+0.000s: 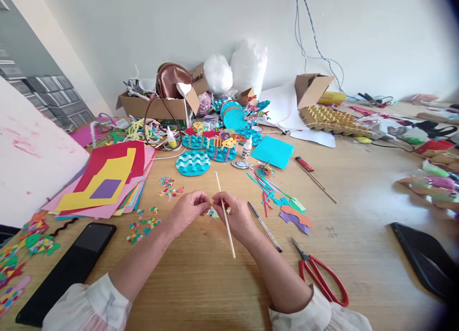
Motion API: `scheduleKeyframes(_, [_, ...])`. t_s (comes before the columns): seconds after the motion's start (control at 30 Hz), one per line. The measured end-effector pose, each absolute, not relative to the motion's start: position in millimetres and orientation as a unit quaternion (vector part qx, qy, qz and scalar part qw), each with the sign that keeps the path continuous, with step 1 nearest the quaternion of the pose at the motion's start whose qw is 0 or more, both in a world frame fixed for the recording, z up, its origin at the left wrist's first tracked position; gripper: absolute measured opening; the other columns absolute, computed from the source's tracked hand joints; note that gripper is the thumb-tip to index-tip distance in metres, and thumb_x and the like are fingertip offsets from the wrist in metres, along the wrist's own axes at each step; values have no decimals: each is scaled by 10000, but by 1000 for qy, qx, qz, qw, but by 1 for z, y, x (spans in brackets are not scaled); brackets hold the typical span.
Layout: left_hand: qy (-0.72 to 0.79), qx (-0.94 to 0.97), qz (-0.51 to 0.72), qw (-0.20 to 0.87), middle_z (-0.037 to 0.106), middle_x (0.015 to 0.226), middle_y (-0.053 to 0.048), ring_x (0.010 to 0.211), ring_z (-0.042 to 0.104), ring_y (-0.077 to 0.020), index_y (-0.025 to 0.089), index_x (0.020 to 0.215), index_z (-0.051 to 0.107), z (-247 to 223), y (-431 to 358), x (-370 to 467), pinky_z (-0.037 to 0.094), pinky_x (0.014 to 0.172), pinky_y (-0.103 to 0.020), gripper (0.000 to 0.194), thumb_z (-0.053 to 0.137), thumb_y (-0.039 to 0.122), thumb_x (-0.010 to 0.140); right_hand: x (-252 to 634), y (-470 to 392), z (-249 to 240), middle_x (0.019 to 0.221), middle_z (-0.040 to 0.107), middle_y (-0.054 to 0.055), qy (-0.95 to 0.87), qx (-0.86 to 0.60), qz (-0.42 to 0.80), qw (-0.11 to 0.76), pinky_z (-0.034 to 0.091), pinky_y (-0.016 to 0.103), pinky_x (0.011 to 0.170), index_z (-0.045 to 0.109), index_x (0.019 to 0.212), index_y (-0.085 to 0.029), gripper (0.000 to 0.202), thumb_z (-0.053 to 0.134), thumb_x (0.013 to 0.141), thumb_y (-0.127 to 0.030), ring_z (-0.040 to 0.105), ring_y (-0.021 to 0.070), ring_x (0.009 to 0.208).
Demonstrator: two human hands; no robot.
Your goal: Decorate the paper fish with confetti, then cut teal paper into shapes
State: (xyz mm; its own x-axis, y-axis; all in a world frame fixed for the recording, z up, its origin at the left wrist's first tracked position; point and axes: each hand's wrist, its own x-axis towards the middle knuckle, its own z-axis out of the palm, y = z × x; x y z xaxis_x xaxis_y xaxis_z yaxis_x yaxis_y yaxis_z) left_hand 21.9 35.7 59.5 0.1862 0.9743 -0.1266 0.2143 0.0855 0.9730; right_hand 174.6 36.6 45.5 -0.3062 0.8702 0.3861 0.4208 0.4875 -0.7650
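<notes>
A: Landmark first?
B: Striped turquoise disc (192,164), lying on the wooden table (201,293).

A: Right hand (234,218)?
B: To the disc's right, on its near side. Fingers curled and clamped on a pale stick (226,221), which slants across the hand, upper end just right of the disc, lower end well toward the wearer.

A: Left hand (190,210)?
B: Directly on the disc's near side. Thumb and forefinger pressed together. Cannot tell whether anything is pinched between them.

A: Anything at the fingertips?
B: A small dotted piece (212,213), right of the disc and nearer the wearer; mostly hidden by the hands.

A: Loose material?
B: Paper bits (172,192) left of the disc, near side; coloured dots (143,228) beyond those, nearer the wearer. Stack of coloured paper (81,185) well to its left.

A: And the other side?
B: White glue bottle (246,149) right of the disc. Pen (264,226) and red-handled scissors (324,278) to its right and nearer the wearer, scissors farther off.
</notes>
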Motion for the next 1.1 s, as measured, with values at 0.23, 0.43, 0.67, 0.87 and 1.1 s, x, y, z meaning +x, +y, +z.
scheduleKeyframes(0.23, [509,586,365,514,506,556,51,523,445,-95,161,644,551,58,36,23,352,511,-221,121,592,272,665,175,36,45,665,591,-8,-770,-416,281,395,388,197,576,566,775,-193,88,503,771,-132,538,118,616])
scheduleKeyframes(0.43, [507,594,361,510,508,577,45,529,444,-94,156,669,558,55,36,23,355,519,-221,132,584,283,692,174,36,45,674,597,-4,-779,-416,261,390,389,197,580,561,771,-199,108,482,780,-126,541,119,620])
scheduleKeyframes(0.67, [505,605,354,503,505,569,44,509,452,-93,161,671,519,53,36,25,377,507,-224,159,562,312,695,176,36,46,683,604,-5,-789,-418,260,368,388,197,591,552,774,-200,110,481,784,-116,552,121,632])
scheduleKeyframes(0.87, [527,644,333,442,536,607,31,544,509,-117,177,709,497,48,33,19,414,509,-233,94,528,265,715,178,37,47,691,604,-1,-795,-422,256,353,380,197,586,550,786,-195,111,481,785,-108,553,123,634])
scheduleKeyframes(1.1, [553,727,305,271,600,712,-19,706,552,-179,188,722,552,34,23,0,437,693,-333,134,464,88,727,187,42,52,709,613,3,-823,-424,244,288,358,192,579,548,798,-191,125,482,780,-87,538,116,628])
